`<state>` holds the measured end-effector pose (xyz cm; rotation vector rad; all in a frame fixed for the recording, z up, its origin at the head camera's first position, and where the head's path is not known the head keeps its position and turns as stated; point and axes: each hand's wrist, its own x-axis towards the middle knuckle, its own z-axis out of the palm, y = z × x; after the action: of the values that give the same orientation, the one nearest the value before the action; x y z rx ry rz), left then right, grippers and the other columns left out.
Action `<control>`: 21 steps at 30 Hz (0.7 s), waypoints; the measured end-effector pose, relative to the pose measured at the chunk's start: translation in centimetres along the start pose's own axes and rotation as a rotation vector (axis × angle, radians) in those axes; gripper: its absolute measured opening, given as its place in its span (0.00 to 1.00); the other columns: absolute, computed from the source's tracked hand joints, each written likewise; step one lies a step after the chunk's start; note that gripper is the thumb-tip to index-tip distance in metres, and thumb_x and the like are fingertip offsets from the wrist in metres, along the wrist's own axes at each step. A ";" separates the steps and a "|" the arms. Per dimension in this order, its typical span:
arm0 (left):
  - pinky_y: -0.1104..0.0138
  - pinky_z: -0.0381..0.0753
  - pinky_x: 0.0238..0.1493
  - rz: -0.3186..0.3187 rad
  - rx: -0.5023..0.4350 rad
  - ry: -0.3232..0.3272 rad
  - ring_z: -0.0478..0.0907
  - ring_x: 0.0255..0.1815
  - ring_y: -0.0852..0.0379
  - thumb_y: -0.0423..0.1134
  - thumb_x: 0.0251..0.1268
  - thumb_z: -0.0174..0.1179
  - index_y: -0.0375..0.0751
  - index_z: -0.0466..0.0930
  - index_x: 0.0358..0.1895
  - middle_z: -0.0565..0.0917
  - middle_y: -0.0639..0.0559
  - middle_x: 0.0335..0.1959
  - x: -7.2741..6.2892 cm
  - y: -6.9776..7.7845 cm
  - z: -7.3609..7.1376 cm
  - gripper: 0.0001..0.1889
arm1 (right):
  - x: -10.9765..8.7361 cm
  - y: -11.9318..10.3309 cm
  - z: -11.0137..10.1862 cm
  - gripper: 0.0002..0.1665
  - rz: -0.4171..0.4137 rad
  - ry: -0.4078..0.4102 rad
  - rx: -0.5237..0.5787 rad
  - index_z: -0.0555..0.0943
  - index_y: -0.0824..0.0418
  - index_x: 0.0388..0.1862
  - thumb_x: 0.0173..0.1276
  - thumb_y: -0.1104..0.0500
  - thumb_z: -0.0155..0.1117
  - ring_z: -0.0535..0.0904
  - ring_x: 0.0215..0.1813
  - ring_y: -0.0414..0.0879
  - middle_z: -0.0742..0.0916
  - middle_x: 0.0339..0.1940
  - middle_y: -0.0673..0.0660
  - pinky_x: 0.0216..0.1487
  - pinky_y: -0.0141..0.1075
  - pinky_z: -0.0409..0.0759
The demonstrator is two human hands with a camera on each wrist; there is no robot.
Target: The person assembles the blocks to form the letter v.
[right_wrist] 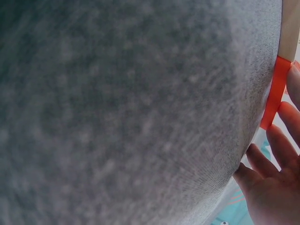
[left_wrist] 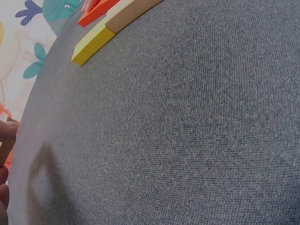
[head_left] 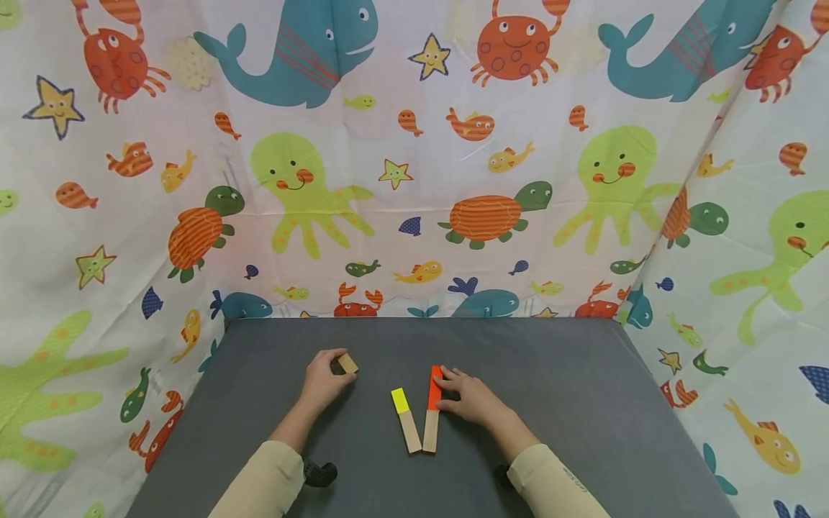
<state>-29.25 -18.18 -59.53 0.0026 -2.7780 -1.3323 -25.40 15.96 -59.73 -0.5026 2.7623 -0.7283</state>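
On the left of the grey table my left hand [head_left: 326,379] pinches a small plain wooden block [head_left: 347,363] between thumb and fingers, held tilted. Only its fingertips and a sliver of the block show at the left wrist view's edge. My right hand [head_left: 474,397] touches the right side of an orange block [head_left: 435,388] with thumb and fingertips, its fingers spread. A plain wooden block [head_left: 430,432] lies end to end with the orange one. To its left, a yellow block [head_left: 400,401] meets another plain wooden block [head_left: 410,432]. Both rows nearly touch at their near ends, forming a V.
The grey cloth-covered table [head_left: 550,403] reaches back to a curtain [head_left: 388,216] printed with sea animals, which also hangs along both sides. A black wrist device [head_left: 320,474] shows under the left sleeve [head_left: 265,478].
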 end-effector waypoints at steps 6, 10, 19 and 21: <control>0.47 0.74 0.61 0.013 0.008 -0.005 0.76 0.59 0.42 0.36 0.53 0.75 0.36 0.78 0.64 0.78 0.39 0.60 -0.2 0.7 0.1 0.32 | 0.0 -0.1 -0.1 0.38 0.004 -0.004 0.005 0.70 0.47 0.75 0.69 0.42 0.67 0.58 0.80 0.62 0.65 0.81 0.52 0.73 0.64 0.61; 0.47 0.75 0.61 0.021 0.014 -0.013 0.76 0.58 0.42 0.37 0.53 0.75 0.37 0.78 0.64 0.78 0.40 0.60 -0.4 1.4 0.2 0.32 | 0.0 -0.1 0.0 0.38 0.003 -0.006 0.001 0.70 0.46 0.75 0.69 0.41 0.67 0.58 0.80 0.61 0.65 0.81 0.52 0.73 0.64 0.61; 0.46 0.75 0.61 0.079 0.013 -0.037 0.76 0.60 0.43 0.37 0.54 0.74 0.39 0.78 0.64 0.78 0.42 0.59 -0.5 2.8 0.7 0.31 | -0.2 -0.2 -0.3 0.38 -0.002 -0.009 0.023 0.70 0.47 0.76 0.69 0.42 0.67 0.57 0.81 0.62 0.65 0.81 0.53 0.74 0.64 0.59; 0.47 0.75 0.62 0.083 0.013 -0.044 0.76 0.60 0.44 0.37 0.54 0.74 0.40 0.79 0.65 0.78 0.43 0.59 -0.5 3.0 0.9 0.31 | -0.2 -0.2 -0.3 0.38 -0.005 -0.010 0.025 0.70 0.48 0.76 0.69 0.42 0.67 0.57 0.81 0.61 0.65 0.81 0.53 0.74 0.64 0.59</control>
<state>-28.73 -15.59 -57.74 -0.1421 -2.7897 -1.3100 -25.24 15.97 -59.34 -0.5065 2.7405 -0.7585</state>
